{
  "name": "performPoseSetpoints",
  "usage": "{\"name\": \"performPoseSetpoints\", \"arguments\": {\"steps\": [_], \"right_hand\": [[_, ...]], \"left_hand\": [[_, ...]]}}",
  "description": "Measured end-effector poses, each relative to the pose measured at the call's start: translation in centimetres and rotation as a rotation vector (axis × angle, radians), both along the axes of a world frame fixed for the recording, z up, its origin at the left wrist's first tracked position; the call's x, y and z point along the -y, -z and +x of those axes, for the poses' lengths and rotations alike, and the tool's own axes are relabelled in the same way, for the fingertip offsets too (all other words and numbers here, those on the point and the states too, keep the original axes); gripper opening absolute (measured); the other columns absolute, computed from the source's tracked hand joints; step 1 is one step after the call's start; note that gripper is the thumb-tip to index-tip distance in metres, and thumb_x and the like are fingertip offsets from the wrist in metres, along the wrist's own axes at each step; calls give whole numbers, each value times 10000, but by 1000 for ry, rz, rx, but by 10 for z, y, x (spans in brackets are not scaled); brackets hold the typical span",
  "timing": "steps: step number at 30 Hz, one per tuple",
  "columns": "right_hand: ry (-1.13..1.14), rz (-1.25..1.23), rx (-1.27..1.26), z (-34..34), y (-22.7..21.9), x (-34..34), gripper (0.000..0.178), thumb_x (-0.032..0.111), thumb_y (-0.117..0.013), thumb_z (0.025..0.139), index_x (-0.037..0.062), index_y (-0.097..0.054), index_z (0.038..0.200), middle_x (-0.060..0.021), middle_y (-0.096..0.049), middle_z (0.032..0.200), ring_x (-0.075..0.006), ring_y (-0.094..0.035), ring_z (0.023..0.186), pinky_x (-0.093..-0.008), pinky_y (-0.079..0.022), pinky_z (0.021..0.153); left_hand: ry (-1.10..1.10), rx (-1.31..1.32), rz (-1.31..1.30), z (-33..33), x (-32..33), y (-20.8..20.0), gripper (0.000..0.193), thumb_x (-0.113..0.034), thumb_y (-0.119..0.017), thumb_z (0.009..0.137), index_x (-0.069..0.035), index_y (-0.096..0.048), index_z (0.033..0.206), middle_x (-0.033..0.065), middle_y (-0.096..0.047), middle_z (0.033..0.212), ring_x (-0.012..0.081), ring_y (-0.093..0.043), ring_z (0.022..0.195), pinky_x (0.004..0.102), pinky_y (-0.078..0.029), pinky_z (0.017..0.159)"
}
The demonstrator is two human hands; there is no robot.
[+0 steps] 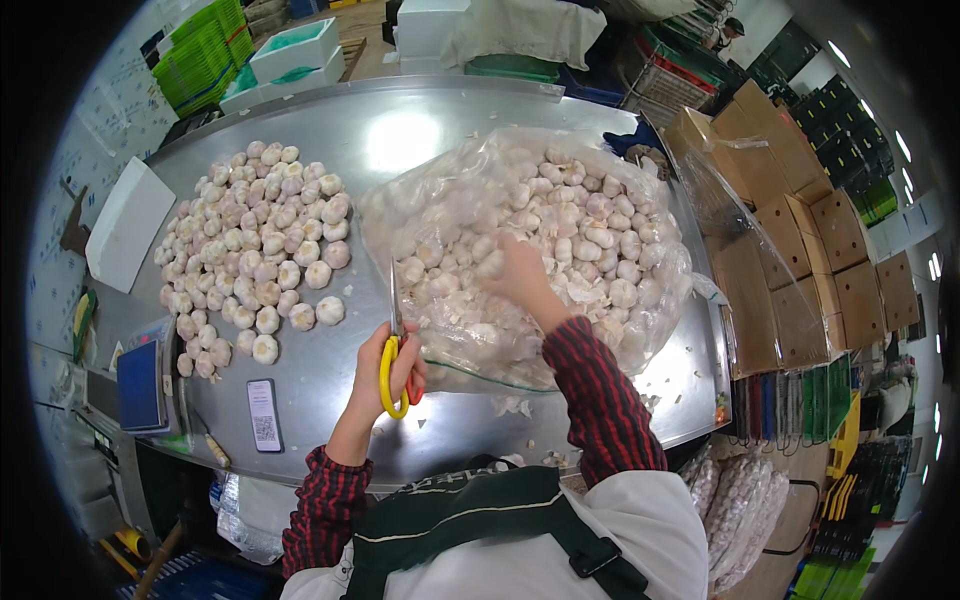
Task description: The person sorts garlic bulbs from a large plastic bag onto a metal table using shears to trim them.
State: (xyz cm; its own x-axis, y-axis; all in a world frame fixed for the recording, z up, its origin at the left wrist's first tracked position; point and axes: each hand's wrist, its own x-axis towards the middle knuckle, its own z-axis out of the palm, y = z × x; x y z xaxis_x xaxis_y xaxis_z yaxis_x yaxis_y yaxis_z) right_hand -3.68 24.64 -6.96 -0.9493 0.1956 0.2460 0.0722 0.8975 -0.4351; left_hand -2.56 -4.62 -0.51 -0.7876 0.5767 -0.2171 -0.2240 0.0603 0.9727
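Here, left hand (370, 376): held above the near side of the table (330, 395), forearm slanting up and away, fingers wrapped round the handles of the scissors (396, 318).
Right hand (522, 274): stretched forward over the plastic bag (440, 180), fingertips down among the bulbs and partly hidden; cannot tell whether they grip one.
Scissors: yellow and red at the handles, blades pointing away from the person.
Bagged garlic (600, 236): under and around the right hand, inside the clear bag.
Loose garlic (258, 235): heaped to the left, apart from both hands.
Table: shiny metal, a phone (264, 415) lying near its front edge.
Room: green crates (205, 60) and white foam boxes (297, 50) beyond, cardboard boxes (785, 270) rightward.
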Motion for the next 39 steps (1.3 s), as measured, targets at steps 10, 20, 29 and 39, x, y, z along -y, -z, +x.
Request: {"name": "performPoseSetpoints", "arguments": {"steps": [10, 20, 29, 39], "right_hand": [[-50, -574, -483, 96, -66, 34, 692, 58, -783, 736, -12, -427, 1326, -147, -541, 1206, -218, -564, 1100, -332, -469, 920], [70, -470, -762, 135, -77, 32, 533, 13, -720, 797, 9, -486, 1276, -127, -598, 1054, -199, -603, 976, -326, -496, 852], [525, -1322, -1065, 312, -26, -41, 304, 95, -599, 919, 33, -557, 1213, -75, -625, 1046, -147, -603, 947, -287, -509, 812], [1694, -1303, -1335, 634, 171, -123, 336, 205, -518, 977, -35, -544, 1210, -193, -591, 1194, -342, -589, 1084, -469, -522, 888]], "left_hand": [[107, 73, 276, -13, -123, -1, 476, -54, -654, 875, 7, -421, 1286, 120, -649, 911, 154, -627, 674, 268, -520, 636], [235, 6, 543, 18, -145, 9, 518, 36, -617, 851, -60, -395, 1310, 102, -603, 1118, 183, -630, 946, 319, -539, 778], [555, -78, 222, 78, -171, -1, 364, -52, -543, 932, 5, -442, 1277, 222, -668, 977, 248, -690, 824, 328, -547, 745], [518, 15, 32, 67, -161, 18, 346, -42, -534, 939, 5, -447, 1270, 211, -663, 922, 244, -694, 780, 306, -556, 678]]}}
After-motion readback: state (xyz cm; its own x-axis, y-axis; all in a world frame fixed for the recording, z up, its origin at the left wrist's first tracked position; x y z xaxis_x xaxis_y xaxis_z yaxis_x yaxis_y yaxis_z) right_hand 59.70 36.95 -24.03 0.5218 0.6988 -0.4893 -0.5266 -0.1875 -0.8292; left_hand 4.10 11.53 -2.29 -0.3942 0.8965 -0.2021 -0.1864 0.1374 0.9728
